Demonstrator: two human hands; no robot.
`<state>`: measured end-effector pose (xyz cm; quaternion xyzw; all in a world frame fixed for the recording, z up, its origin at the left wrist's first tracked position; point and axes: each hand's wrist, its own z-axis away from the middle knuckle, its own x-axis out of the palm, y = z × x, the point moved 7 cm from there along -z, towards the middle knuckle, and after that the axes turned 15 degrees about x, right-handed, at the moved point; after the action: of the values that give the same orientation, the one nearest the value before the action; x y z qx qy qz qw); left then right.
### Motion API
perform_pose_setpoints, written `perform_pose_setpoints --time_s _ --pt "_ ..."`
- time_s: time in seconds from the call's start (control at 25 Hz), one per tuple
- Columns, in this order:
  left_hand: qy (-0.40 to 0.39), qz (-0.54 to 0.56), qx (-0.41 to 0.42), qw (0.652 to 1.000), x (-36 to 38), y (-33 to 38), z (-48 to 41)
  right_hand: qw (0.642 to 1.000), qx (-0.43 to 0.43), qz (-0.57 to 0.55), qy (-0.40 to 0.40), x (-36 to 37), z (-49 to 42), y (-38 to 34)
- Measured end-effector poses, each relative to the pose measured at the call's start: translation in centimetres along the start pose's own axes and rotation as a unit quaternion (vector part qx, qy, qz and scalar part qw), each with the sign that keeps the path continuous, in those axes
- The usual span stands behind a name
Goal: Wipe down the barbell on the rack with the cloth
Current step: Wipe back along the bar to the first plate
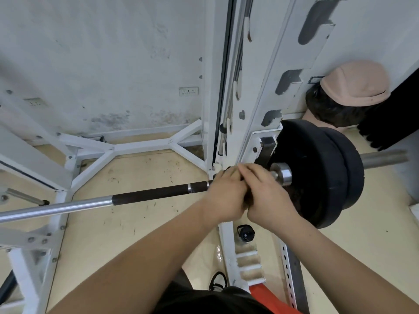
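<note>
A peach-pink flat cap [356, 82] sits on another person's dark hair by the stained white wall [102, 53]. A clear black-lidded plastic bottle [246, 233] is on the beige floor [136, 223].

Barbell [149, 196]: the stretch under the left hand [223, 196] and right hand [271, 198] is hidden. Its end far left of the hands is cut by the frame edge, and the sleeve tip right of them is blurred. Dark scrap [247, 200] between the palms: cloth or bar grip, cannot tell. Bottle [246, 233] below the wrists: only the dark cap is clear.
</note>
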<state>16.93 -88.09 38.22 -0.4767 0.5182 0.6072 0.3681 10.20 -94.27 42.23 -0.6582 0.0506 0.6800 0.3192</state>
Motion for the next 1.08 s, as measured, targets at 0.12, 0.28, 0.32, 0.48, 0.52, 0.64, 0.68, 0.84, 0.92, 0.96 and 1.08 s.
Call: perform_pose_setpoints --time_s 0.12,0.28,0.32,0.48,0.52,0.64,0.68,0.84,0.92,0.96,1.08 --pt "0.02 0.091 0.028 0.995 -1.7 -3.6 6.2 0.997 -0.026 0.033 -0.065 2.2 -0.4 -2.3" --pt "0.014 0.004 -0.144 0.99 -4.4 -10.1 12.8 0.988 -0.027 0.149 -0.041 2.8 -1.7 -2.4" --pt "-0.023 -0.019 -0.182 0.983 -4.3 -10.9 13.3 0.986 -0.031 0.164 -0.029 2.8 -2.0 -2.3" --pt "-0.034 -0.023 -0.211 0.977 -3.2 -11.0 13.1 0.975 -0.04 0.217 -0.008 2.7 -3.6 -2.6" --pt "-0.015 -0.02 -0.211 0.977 -3.2 -11.0 13.2 0.976 -0.033 0.216 -0.022 2.7 -4.2 -2.5" --pt "0.045 -0.006 -0.221 0.974 -3.3 -11.3 14.3 0.976 0.001 0.215 -0.038 2.5 -5.6 -3.0" --pt "0.061 -0.001 -0.226 0.972 -3.4 -11.4 14.6 0.976 0.007 0.215 -0.031 2.5 -5.8 -3.8" --pt "0.101 0.019 -0.223 0.969 -3.3 -11.2 15.3 0.982 -0.082 0.162 -0.049 4.5 -4.7 -9.1" --pt "0.119 0.021 -0.229 0.966 -3.2 -11.3 15.6 0.976 -0.104 0.182 -0.066 4.2 -4.8 -9.4" --pt "0.123 0.019 -0.231 0.965 -3.2 -11.2 15.7 0.972 -0.091 0.202 -0.076 3.6 -5.2 -8.3" --pt "0.134 0.015 -0.232 0.963 -3.0 -11.1 15.8 0.956 -0.026 0.282 -0.073 1.6 -5.5 -4.6"
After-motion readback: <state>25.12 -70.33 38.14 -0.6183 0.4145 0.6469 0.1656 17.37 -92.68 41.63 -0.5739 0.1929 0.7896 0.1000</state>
